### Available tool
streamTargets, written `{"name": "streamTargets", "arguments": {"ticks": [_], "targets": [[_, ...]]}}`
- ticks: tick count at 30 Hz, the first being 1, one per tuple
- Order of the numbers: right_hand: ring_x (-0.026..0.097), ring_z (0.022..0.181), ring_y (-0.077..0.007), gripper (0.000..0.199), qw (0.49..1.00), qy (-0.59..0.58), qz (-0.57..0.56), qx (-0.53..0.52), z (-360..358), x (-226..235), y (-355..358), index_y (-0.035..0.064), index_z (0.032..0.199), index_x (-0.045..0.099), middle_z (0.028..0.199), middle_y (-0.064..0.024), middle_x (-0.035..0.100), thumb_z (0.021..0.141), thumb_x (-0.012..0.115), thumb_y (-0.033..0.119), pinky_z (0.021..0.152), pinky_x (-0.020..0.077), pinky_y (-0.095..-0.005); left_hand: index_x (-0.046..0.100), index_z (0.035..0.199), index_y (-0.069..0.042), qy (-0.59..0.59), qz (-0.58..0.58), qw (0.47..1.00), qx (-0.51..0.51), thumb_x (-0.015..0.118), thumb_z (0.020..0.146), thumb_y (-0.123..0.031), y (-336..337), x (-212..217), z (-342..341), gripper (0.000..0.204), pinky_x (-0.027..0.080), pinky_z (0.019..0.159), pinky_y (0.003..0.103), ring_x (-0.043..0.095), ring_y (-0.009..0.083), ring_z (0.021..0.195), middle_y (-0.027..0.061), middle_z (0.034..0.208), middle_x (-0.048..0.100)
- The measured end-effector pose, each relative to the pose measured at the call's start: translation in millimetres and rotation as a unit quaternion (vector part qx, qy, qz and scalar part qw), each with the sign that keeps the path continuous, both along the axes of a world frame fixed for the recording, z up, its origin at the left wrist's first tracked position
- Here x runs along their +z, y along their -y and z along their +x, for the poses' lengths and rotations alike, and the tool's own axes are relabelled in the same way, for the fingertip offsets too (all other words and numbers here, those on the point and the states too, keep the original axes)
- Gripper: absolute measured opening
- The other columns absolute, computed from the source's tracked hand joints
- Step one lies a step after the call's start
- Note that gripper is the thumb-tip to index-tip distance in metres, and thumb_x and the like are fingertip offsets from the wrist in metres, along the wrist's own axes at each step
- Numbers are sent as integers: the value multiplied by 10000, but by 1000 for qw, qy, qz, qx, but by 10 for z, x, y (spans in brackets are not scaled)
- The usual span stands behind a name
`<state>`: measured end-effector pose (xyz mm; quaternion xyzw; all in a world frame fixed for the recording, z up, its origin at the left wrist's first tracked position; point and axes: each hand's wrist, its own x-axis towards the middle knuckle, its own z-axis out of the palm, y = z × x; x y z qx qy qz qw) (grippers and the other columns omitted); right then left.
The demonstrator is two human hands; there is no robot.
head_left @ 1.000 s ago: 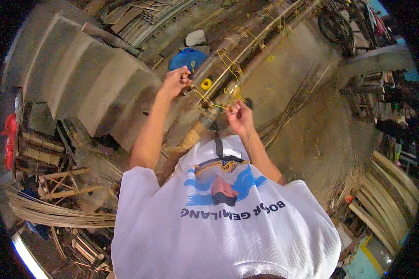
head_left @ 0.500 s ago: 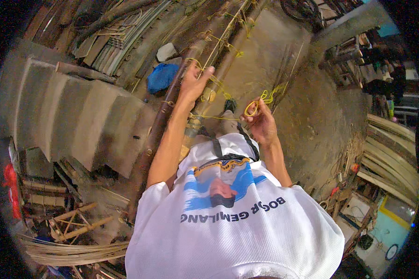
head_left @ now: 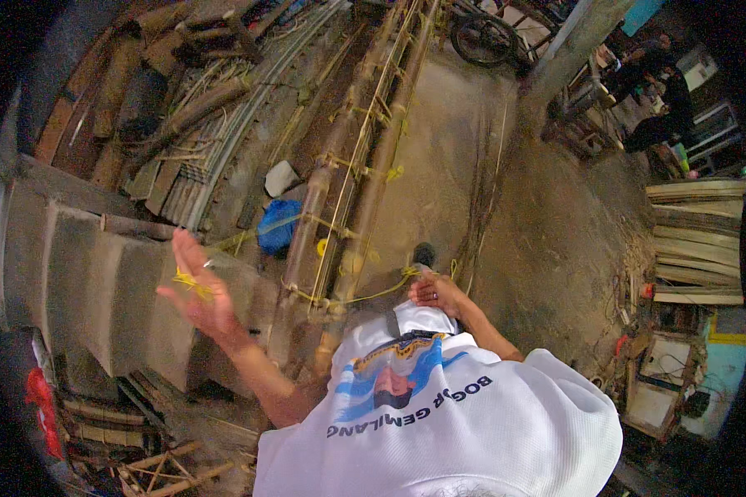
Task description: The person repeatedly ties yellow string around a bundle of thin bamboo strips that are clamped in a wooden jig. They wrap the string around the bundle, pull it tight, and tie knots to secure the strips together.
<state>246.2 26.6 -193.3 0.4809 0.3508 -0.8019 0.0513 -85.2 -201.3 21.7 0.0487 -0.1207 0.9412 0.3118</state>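
Note:
My left hand point(head_left: 203, 294) is out left of the bamboo poles, fingers stretched and thumb apart, with a small bundle of yellow cord point(head_left: 192, 285) held across it. A blurred strand runs from beside this hand toward the poles. Two long bamboo poles point(head_left: 369, 224) lie side by side, tied across at intervals with yellow cord. My right hand point(head_left: 439, 295), fingers curled, is above my lap at the right of the pole ends. From the tied ends, a yellow strand point(head_left: 379, 293) reaches this hand; its exact grip is partly hidden.
Left of the poles lie a blue bag point(head_left: 278, 226) and a white block point(head_left: 282, 178), with concrete steps point(head_left: 83, 282) nearer. Stacked bamboo strips point(head_left: 696, 240) stand at the right. A pillar point(head_left: 576, 41) and a wheel point(head_left: 483, 40) are at the back, with people far right.
My left hand has moved off the poles to the left and now has the yellow bundle that my right hand held. My right hand has come lower and closer to my body.

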Motion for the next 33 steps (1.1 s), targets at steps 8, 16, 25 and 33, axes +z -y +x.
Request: {"name": "streamTargets", "arguments": {"ticks": [8,16,25,33], "targets": [[634,724,-141,594,963,-57,234,123,-381,-352,-1288,30,952,650,830,-71,679,918,458,591,662,512,-282,326,1423,-46,-17,-185,982,30,538,934,-421,-29,-815,-185,651,470,980,375,520,277,1205,145,1331,510],[610,848,-180,530,988,-138,60,-41,-998,-485,-3344,88,1088,582,980,-52,654,963,358,552,784,493,-341,641,1068,12,-338,-727,596,-47,615,914,-218,-3006,-492,678,279,525,828,300,643,159,955,112,1052,669],[586,942,-243,494,968,-137,-160,-135,-2899,-190,-4325,24,1203,498,1085,-135,587,988,342,440,845,506,-395,634,1123,-25,-581,-792,165,95,679,810,-288,-5171,-1020,-798,411,497,867,416,633,348,994,222,1072,645],[529,636,-204,157,795,-187,-218,-534,-3174,-270,-5177,36,888,515,848,-90,545,957,463,166,500,507,-358,676,802,28,-532,-826,161,90,629,786,-178,-5819,-1509,-994,211,519,712,493,648,420,800,264,814,645]]}}
